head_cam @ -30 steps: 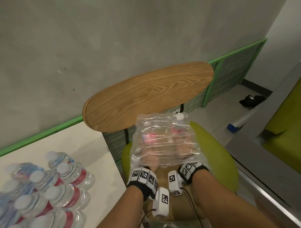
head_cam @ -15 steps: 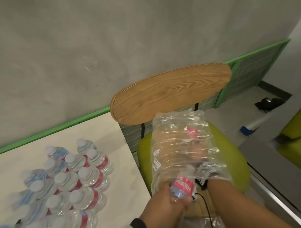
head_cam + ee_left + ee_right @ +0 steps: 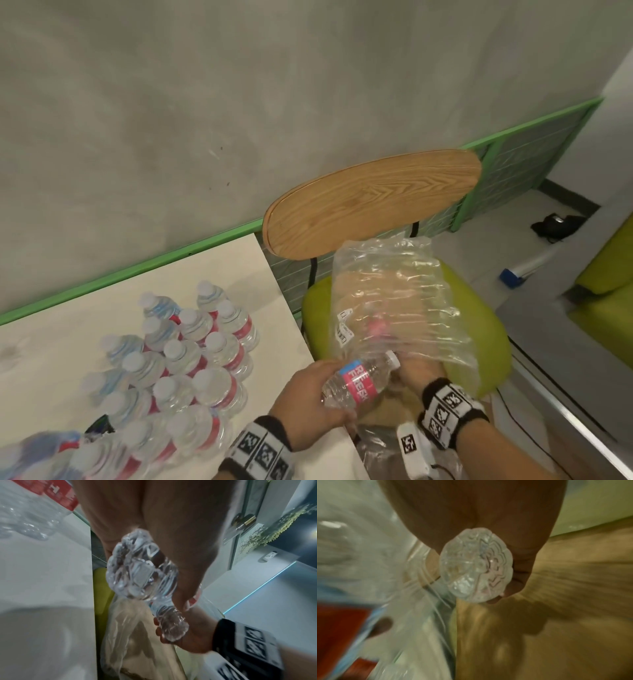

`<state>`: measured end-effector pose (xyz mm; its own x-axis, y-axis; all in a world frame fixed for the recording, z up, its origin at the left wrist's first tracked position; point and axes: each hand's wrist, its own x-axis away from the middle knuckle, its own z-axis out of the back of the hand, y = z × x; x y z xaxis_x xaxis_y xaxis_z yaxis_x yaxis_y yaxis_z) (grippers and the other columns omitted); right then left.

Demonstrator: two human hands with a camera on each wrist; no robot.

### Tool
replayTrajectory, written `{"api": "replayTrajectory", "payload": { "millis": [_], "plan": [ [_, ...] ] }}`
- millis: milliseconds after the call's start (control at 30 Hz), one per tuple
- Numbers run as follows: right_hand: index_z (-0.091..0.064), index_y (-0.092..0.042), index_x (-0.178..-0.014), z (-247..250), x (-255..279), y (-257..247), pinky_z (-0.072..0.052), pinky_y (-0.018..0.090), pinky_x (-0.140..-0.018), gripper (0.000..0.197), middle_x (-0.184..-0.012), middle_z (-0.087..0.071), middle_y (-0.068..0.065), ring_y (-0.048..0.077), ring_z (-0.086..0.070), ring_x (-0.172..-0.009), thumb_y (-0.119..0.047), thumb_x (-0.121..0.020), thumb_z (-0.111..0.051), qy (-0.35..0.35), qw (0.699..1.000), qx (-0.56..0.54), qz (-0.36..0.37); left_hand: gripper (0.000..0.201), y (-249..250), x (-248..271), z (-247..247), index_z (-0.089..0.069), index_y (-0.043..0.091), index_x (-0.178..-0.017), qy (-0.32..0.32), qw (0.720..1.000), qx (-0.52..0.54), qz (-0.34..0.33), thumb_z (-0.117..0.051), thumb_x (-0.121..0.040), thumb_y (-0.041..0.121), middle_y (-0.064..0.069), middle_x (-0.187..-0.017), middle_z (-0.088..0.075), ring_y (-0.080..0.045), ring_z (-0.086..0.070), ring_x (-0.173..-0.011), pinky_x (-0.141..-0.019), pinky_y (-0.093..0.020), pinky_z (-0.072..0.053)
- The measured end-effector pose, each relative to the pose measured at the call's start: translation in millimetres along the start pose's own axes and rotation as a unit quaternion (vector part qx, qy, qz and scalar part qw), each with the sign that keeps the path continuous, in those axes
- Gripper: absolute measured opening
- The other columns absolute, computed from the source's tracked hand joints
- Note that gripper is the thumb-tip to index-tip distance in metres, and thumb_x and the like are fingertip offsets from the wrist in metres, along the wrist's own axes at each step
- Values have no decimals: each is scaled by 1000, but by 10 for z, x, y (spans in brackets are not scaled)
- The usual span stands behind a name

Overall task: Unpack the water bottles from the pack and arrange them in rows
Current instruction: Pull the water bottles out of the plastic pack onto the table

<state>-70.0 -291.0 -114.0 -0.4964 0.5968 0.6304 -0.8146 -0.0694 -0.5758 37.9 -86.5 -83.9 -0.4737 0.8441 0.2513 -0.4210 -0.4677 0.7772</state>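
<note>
Pale tabletop (image 3: 51,349) fills the near left, with a cluster of upright bottles (image 3: 191,356) standing on it. Nearest, the left hand (image 3: 308,404) curls round a water bottle (image 3: 359,382) lying sideways just off the table's right edge. Beside it, the right hand (image 3: 416,371) grips a second bottle (image 3: 476,565) at the mouth of the clear plastic pack (image 3: 394,301), which lies on a green chair seat (image 3: 479,329). Beyond stand the wooden backrest (image 3: 373,198) and a grey wall (image 3: 239,102)

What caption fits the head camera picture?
Left hand lifts a water bottle from the plastic pack beside bottle rows.
</note>
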Motion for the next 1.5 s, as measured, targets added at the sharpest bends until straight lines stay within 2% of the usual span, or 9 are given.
{"api": "replayTrajectory", "payload": {
  "millis": [167,233,367,500,767,867,967,1233,1500],
  "plan": [
    [-60,-17,-105,-258,508,247,-53,23,-58,29,-81,-69,-5,4,-64,-63,-40,-88,-64,-1,998,-41,39,68,18,-184,-10,-57,38,-124,48,999,0,23,-77,-63,59,23,-108,-56,5,-56,-97,-89,-25,-51],
    [-61,-17,-102,-347,627,414,-47,14,-49,28,-75,-69,-4,-4,-59,-49,-35,-82,-72,-21,998,-33,49,68,43,-281,14,-54,36,-127,64,998,-5,24,-78,-67,55,22,-110,-55,1,-56,-98,-87,-21,-48],
    [-61,-18,-103,-508,846,471,-49,11,-58,29,-86,-71,-3,-6,-65,-65,-28,-81,-76,-41,995,-63,64,68,126,-467,87,-50,30,-132,79,996,-19,28,-78,-72,47,14,-114,-54,-7,-57,-98,-85,-23,-47],
    [-58,-29,-107,-632,757,405,-52,20,-64,37,-89,-73,-9,2,-69,-77,-51,-80,-70,-35,995,-41,82,61,165,-402,185,-51,29,-125,56,997,-44,24,-77,-72,46,14,-108,-53,-9,-58,-93,-82,-26,-50],
    [-59,-26,-104,-638,772,264,-54,20,-72,41,-89,-73,-8,1,-68,-77,-55,-78,-71,-57,992,4,110,53,-57,546,473,-45,40,-114,-27,999,-12,39,-71,-70,55,18,-99,-67,3,-64,-83,-79,-26,-53],
    [-60,-27,-109,-635,950,207,-50,8,-64,39,-93,-72,-12,-3,-67,-77,-45,-78,-75,-80,986,10,148,57,-164,1007,623,-47,38,-117,-9,997,63,53,-75,-70,53,18,-99,-68,1,-66,-86,-82,-26,-55],
    [-61,-28,-107,-739,1102,152,-57,23,-76,44,-93,-73,-9,2,-69,-79,-44,-70,-79,-112,980,18,165,61,-318,1467,770,-45,42,-123,-3,990,123,68,-77,-72,53,22,-110,-65,1,-65,-97,-87,-24,-53],
    [-53,-31,-103,-1442,1418,-289,-52,17,-69,47,-91,-70,-14,1,-64,-82,-49,-68,-80,-133,951,87,267,74,-1128,2415,725,-23,65,-125,84,994,37,66,-73,-71,55,39,-126,-31,9,-27,-121,-100,-18,-26],
    [-49,-42,-112,-2118,1492,-429,-55,25,-81,52,-99,-68,-19,-1,-64,-91,-40,-70,-78,-58,956,66,281,68,-1670,2346,559,-56,45,-116,184,962,139,147,-87,-60,23,26,-108,-64,4,-60,-102,-85,-10,-46]
  ]
}}
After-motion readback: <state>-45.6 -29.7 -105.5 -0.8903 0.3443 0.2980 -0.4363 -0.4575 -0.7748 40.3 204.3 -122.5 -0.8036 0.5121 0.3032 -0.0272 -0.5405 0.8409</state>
